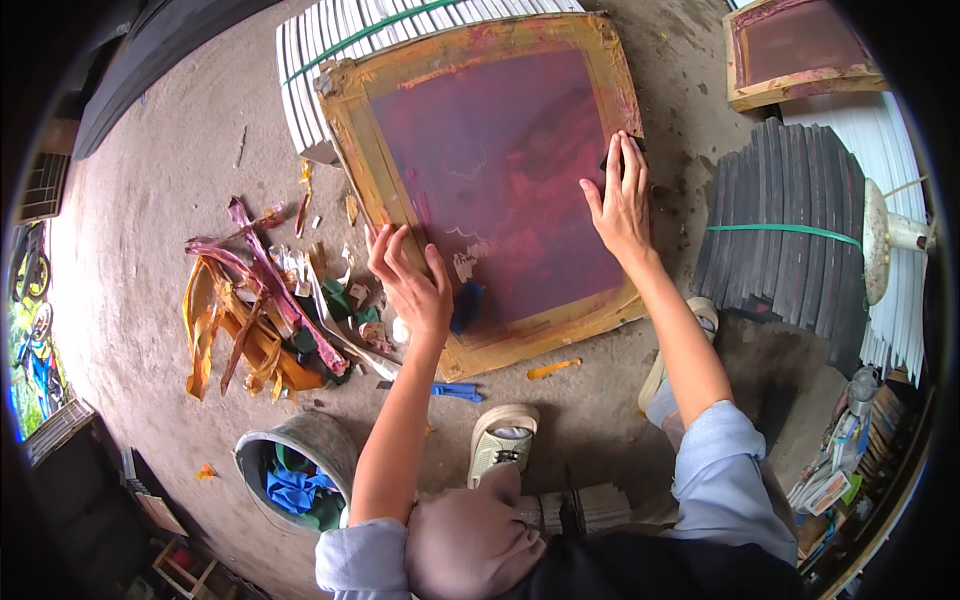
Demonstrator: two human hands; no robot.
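A screen-printing frame [480, 52], its wooden border covered in stained tan tape, lies tilted in front of me. Its mesh [540, 130] is purple with a red patch and pale worn marks. My left hand [412, 285] is at the left border, fingers bent over the edge and thumb apart on the inner side. Along the right border my right hand [622, 205] lies with fingers stretched out and thumb apart over the mesh. A small dark piece shows under its fingertips; I cannot make out what it is. A blue smear [466, 306] sits beside my left hand.
White-edged sheets [310, 60], strapped green, lie behind the frame. Torn tape strips [262, 280] litter the floor at left. A bucket [335, 440] with blue and green scraps stands near. At right are a strapped dark stack [780, 200] and another frame [800, 45].
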